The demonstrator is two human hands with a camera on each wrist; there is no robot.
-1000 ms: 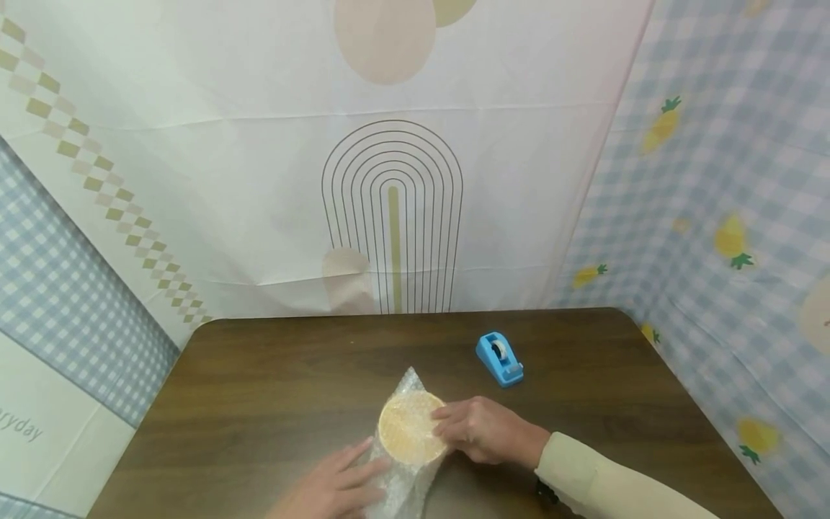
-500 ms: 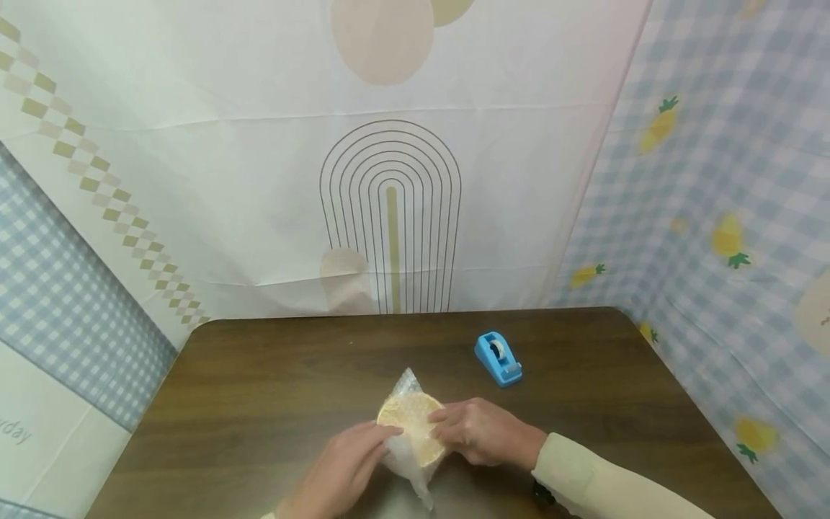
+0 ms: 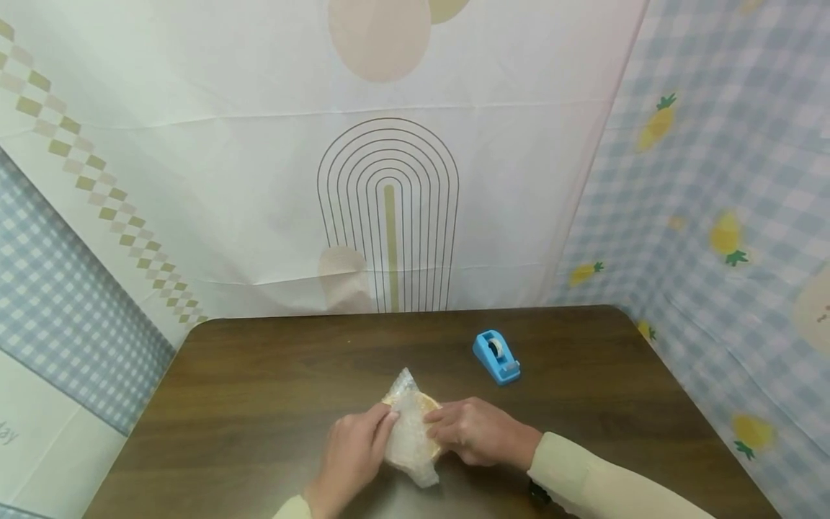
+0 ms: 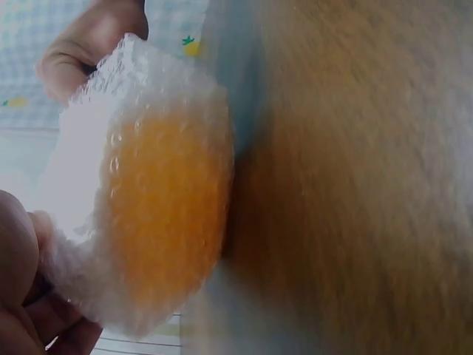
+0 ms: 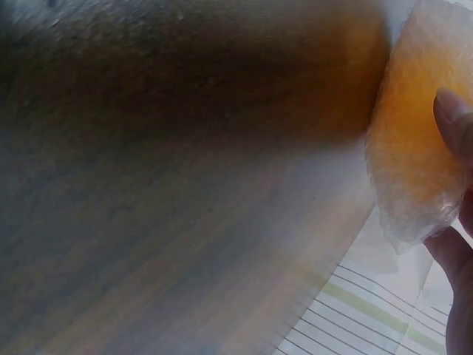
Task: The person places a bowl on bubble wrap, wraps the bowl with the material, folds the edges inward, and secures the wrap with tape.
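Note:
A round orange-yellow thing (image 4: 170, 214), shaped like a bowl or cup, stands on the table inside a sheet of bubble wrap (image 3: 408, 434). The sheet lies folded across its round top, with one pointed corner sticking up at the far side and another flap hanging at the near side. On the left, my left hand (image 3: 353, 447) pinches the wrap near the rim, thumb on top. My right hand (image 3: 476, 432) grips the wrapped thing from the right, and its thumb (image 5: 452, 118) presses on the wrap in the right wrist view. The orange side shows through the bubbles.
A blue tape dispenser (image 3: 497, 357) with a roll of tape stands farther back on the right of the dark wooden table (image 3: 272, 375). Behind the table's back edge hangs a white patterned cloth (image 3: 272, 202); checked cloth (image 3: 700, 180) hangs at the sides.
My left hand has come up from the near left and drawn the wrap's left flap over the round top, covering most of it. The right hand has kept its grip.

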